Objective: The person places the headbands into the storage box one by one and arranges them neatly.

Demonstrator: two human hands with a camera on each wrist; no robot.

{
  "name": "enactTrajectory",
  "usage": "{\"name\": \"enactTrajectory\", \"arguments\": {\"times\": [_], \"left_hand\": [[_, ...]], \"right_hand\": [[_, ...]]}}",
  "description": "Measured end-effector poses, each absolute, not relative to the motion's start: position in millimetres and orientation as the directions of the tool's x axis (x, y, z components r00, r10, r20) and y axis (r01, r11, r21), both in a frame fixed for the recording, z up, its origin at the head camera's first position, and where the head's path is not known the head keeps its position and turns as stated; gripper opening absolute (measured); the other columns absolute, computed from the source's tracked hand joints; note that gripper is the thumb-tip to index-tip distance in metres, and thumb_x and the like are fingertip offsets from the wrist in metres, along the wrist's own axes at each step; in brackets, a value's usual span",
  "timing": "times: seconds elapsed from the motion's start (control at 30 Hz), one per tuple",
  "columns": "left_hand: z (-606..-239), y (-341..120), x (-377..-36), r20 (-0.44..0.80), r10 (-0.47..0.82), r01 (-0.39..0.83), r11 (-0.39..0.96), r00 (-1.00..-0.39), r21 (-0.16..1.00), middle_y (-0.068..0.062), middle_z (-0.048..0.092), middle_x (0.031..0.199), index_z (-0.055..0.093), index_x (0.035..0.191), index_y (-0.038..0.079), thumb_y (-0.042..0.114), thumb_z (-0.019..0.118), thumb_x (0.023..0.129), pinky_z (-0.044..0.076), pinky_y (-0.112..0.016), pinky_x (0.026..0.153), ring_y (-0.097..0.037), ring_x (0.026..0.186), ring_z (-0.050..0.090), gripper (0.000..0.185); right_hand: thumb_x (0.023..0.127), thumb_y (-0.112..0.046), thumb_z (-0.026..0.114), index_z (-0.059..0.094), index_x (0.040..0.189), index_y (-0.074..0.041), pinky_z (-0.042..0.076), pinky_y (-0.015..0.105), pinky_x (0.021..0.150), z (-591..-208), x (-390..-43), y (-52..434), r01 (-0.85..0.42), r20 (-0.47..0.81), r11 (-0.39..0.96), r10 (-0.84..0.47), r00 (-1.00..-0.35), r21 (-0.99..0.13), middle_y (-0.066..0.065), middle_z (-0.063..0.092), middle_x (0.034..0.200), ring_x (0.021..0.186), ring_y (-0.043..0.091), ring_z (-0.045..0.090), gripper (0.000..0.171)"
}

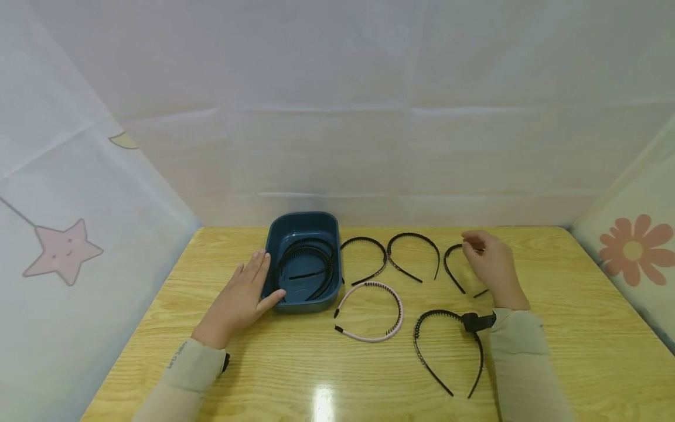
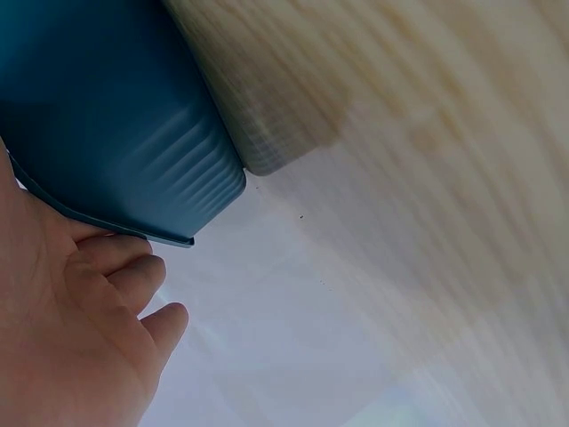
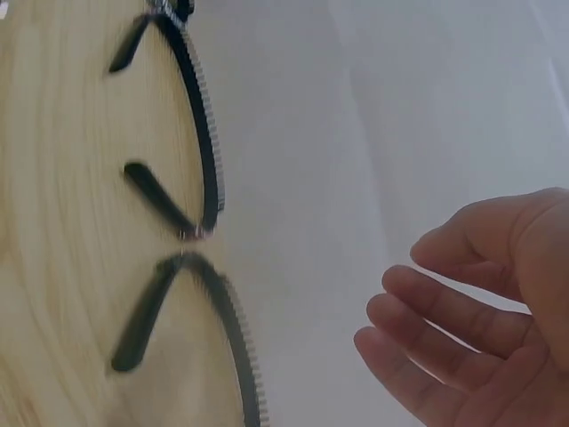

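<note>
My left hand rests against the left rim of a dark blue plastic basin, fingers straight and thumb over the near edge. In the left wrist view, the fingertips touch the basin's rim. Several black headbands lie inside the basin. Above a black headband at the back right hovers my right hand, which partly hides it. The right wrist view shows that hand holding nothing, its fingers loosely bent and apart from the headbands.
Right of the basin, two black headbands lie along the back, one of them this headband. A pink headband lies in front of them. Nearer the front is a studded black headband. Pale cloth walls surround the wooden table.
</note>
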State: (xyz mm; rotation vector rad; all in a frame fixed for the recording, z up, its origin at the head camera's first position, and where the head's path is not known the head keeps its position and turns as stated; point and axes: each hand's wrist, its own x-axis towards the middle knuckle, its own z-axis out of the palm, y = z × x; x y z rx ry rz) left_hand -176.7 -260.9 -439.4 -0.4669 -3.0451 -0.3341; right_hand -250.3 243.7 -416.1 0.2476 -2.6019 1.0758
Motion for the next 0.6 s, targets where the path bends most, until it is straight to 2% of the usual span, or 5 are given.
{"name": "enactTrajectory", "arguments": {"times": [0.33,0.6], "left_hand": [[-437.6,-259.0,-175.3,0.085,0.29,0.302,0.931,-0.953,0.208,-0.022,0.009,0.168,0.014,0.16,-0.004,0.061,0.046,0.102,0.01,-0.059,0.124,-0.038,0.155,0.01,0.093],[-439.6,-259.2,-176.2,0.083,0.288,0.299,0.932,-0.954,0.203,-0.022,0.009,0.168,0.014,0.16,-0.004,0.062,0.046,0.102,0.011,-0.059,0.124,-0.038,0.155,0.01,0.093]], "right_hand": [[0.104,-0.013,0.052,0.057,0.134,0.009,0.053,0.062,0.085,-424.9,-247.4,278.2,-0.103,0.251,0.732,0.095,-0.963,-0.674,0.033,0.062,0.121,0.109,0.05,0.059,0.037],[0.103,-0.013,0.054,0.049,0.139,0.015,0.053,0.063,0.086,-429.5,-245.6,297.3,0.045,0.087,0.732,0.142,-0.986,-0.68,0.039,0.054,0.128,0.115,0.055,0.054,0.045]]}}
